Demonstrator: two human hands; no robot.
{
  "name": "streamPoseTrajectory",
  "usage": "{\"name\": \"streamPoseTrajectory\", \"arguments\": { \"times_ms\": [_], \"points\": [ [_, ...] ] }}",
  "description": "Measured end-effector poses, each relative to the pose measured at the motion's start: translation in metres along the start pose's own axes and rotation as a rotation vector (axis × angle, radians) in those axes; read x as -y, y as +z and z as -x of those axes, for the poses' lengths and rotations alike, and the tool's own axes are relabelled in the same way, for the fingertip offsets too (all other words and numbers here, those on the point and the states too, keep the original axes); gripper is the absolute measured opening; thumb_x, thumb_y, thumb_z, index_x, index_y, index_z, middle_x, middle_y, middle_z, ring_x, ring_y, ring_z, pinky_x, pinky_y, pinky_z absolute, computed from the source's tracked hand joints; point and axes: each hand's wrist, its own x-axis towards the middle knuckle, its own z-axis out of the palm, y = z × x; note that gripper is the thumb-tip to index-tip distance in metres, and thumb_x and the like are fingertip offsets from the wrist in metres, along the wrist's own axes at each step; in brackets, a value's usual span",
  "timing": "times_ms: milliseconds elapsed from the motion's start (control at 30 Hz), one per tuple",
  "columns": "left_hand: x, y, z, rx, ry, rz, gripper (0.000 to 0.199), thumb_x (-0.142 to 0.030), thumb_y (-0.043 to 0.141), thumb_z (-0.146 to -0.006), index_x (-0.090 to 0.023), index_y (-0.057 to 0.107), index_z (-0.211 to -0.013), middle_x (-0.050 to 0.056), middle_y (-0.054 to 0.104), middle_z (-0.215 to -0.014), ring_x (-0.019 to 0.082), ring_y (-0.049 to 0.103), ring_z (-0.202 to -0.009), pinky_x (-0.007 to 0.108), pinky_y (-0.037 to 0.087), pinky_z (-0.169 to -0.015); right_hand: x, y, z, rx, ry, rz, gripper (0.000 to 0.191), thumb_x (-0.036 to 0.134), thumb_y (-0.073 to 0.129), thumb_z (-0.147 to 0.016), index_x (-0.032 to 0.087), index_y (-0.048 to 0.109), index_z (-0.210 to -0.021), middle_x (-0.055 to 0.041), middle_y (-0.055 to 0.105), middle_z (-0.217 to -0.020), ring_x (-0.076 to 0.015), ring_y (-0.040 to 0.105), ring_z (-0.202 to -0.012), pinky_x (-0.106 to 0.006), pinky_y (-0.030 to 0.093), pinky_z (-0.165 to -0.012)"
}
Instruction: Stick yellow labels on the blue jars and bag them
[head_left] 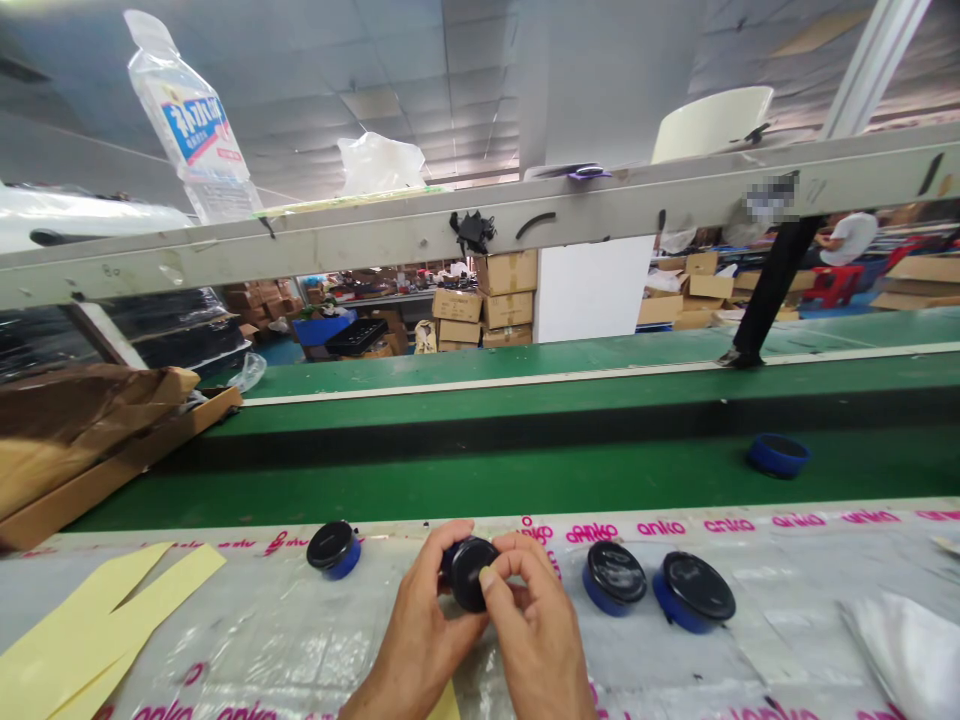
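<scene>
Grips black disc (470,574) at six o'clock in left hand (420,625), probably curled behind to steady it; pinches its right edge with right hand (544,625). Has blue-sided pieces (334,549) (616,577) at nine and three o'clock from disc, for easy reach.

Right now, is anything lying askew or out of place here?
One blue round piece sits alone on the green surface, apart from the similar ones on the plastic sheet. Nothing looks spilled.

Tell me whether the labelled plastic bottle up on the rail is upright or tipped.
Upright: the plastic bottle has its narrow neck at the top and its base down at the rail.
</scene>
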Motion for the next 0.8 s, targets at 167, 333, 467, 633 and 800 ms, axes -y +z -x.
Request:
{"name": "streamPoseTrajectory", "arguments": {
  "times_ms": [167, 333, 467, 633, 800],
  "points": [
    [0.0037, -0.0002, 0.0003, 0.010, -0.011, 0.008, 0.057, -0.028, 0.079, -0.073, -0.025, 0.056, -0.125, 0.008, 0.066, -0.128, 0.028, 0.069, -0.109, 0.041, 0.056, -0.096, 0.0007, -0.0002, 0.0003, 0.011, 0.012, 0.005, 0.020, 0.036, 0.055, -0.086, 0.023, 0.059, -0.071, -0.0074, 0.063, -0.110, -0.0231, 0.061, -0.096, -0.031, 0.051, -0.077],
    [0.0021, -0.0005, 0.0000, 0.006, -0.006, 0.029, 0.057, -0.027, 0.080, -0.071, -0.025, 0.057, -0.123, 0.007, 0.068, -0.125, 0.027, 0.070, -0.105, 0.039, 0.057, -0.092, 0.0028, -0.0010, 0.0000, -0.016, -0.006, 0.016, 0.018, 0.033, 0.057, -0.084, 0.023, 0.060, -0.069, -0.0073, 0.064, -0.109, -0.0230, 0.061, -0.095, -0.032, 0.052, -0.076],
    [0.0003, -0.0006, 0.0001, 0.010, 0.000, 0.021, 0.055, -0.026, 0.078, -0.072, -0.024, 0.057, -0.122, 0.007, 0.067, -0.125, 0.027, 0.070, -0.105, 0.039, 0.057, -0.092, 0.0049, -0.0025, -0.0008, 0.001, 0.012, 0.034, 0.019, 0.033, 0.058, -0.084, 0.023, 0.061, -0.069, -0.0070, 0.064, -0.107, -0.0227, 0.061, -0.096, -0.031, 0.052, -0.077],
    [0.0012, -0.0011, 0.0015, 0.017, -0.002, 0.004, 0.055, -0.026, 0.076, -0.073, -0.024, 0.055, -0.124, 0.008, 0.065, -0.128, 0.027, 0.068, -0.109, 0.040, 0.055, -0.095, 0.0069, -0.0036, -0.0010, -0.007, 0.001, 0.059, 0.018, 0.031, 0.059, -0.083, 0.023, 0.062, -0.067, -0.0064, 0.063, -0.106, -0.0230, 0.061, -0.097, -0.031, 0.052, -0.078],
    [-0.0031, -0.0015, 0.0011, 0.049, -0.017, 0.042, 0.054, -0.026, 0.074, -0.075, -0.024, 0.053, -0.125, 0.007, 0.065, -0.125, 0.026, 0.069, -0.106, 0.039, 0.056, -0.093, 0.0086, -0.0057, -0.0019, 0.040, 0.004, 0.074, 0.020, 0.033, 0.056, -0.085, 0.023, 0.061, -0.069, -0.0060, 0.062, -0.105, -0.0234, 0.059, -0.098, -0.032, 0.051, -0.078]
  ]
}}
